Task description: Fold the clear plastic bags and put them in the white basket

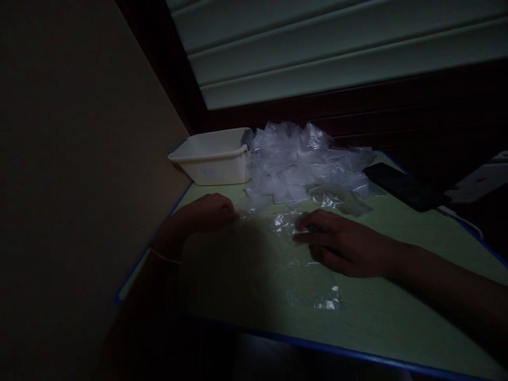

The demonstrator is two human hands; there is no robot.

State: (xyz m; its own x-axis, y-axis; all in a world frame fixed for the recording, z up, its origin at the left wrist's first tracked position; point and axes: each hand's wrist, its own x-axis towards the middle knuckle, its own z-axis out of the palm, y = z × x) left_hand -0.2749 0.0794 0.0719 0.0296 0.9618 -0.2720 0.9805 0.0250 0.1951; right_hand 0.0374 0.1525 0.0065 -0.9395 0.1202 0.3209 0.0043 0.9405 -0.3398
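My left hand is closed, fingers curled and thumb side facing the table's middle. Its fingertips pinch the left corner of a clear plastic bag. My right hand is over the right part of that bag, with bent fingers on the crinkled film. Some plastic shows between those fingers, though the dim light hides the exact grip. Another clear sheet or bag lies flat nearer the front edge, below my right hand; whether it is part of the same bag I cannot tell.
A heap of clear plastic bags spreads along the back of the light green table. To its left stands a white basin with grey handles. A black phone rests at the right edge, near a white cable. A wall borders the left side.
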